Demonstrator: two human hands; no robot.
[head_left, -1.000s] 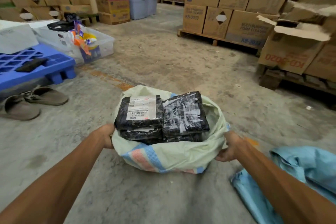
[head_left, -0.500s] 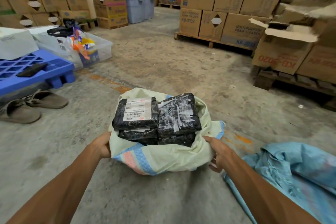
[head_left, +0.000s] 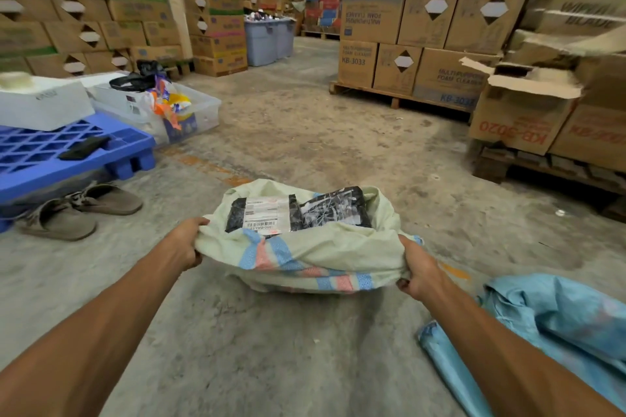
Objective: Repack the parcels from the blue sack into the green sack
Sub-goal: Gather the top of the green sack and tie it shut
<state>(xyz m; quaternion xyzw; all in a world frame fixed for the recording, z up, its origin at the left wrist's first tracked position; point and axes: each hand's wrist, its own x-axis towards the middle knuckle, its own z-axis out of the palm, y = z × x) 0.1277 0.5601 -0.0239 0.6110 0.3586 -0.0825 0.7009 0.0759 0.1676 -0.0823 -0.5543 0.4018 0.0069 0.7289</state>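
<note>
A person reaches both bare arms forward over a concrete warehouse floor. The left hand grips the near left edge of a pale green sack, fingers curled around the bunched fabric. The right hand grips the sack's near right edge the same way, so the rim is pulled up between the two hands. The sack has blue and pink stripes across its front and sits on the floor, its mouth open. Inside lie black plastic-wrapped parcels: one with a white shipping label on the left, touching another crossed with clear tape on the right. A crumpled blue sack lies flat on the floor just beside the right forearm. To the left are a pair of brown slip-on shoes, a blue plastic pallet and a clear plastic tub. Stacked cardboard boxes on wooden pallets line the background.
</note>
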